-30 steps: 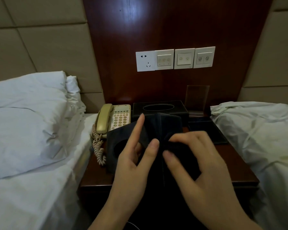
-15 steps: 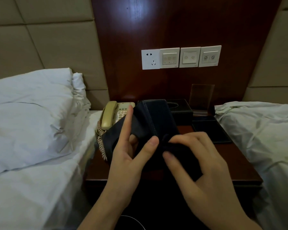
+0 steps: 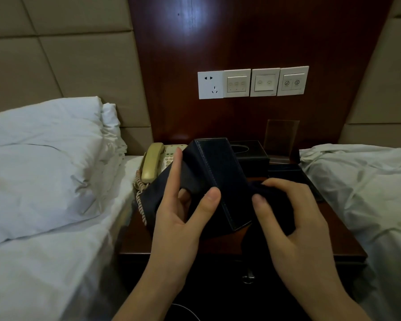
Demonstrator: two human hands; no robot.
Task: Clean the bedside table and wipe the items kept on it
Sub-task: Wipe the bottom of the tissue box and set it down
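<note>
- Dark wooden worktop (image 3: 218,247) between two white beds carries a phone (image 3: 159,163), a second tissue box (image 3: 249,154) and a tray (image 3: 287,173).
- Above it, the left hand (image 3: 183,218) grips a dark stitched box (image 3: 218,181), index finger straight, thumb pressing the edge.
- Beside it, the right hand (image 3: 294,218) pinches a dark cloth (image 3: 273,200) against the box.
- Compared with a second ago, the box is tipped more upright.

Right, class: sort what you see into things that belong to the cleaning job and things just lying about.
Job: left hand, right hand, held box, cloth, phone, tissue box, tray, table.
Lying about: pillow, switches.
</note>
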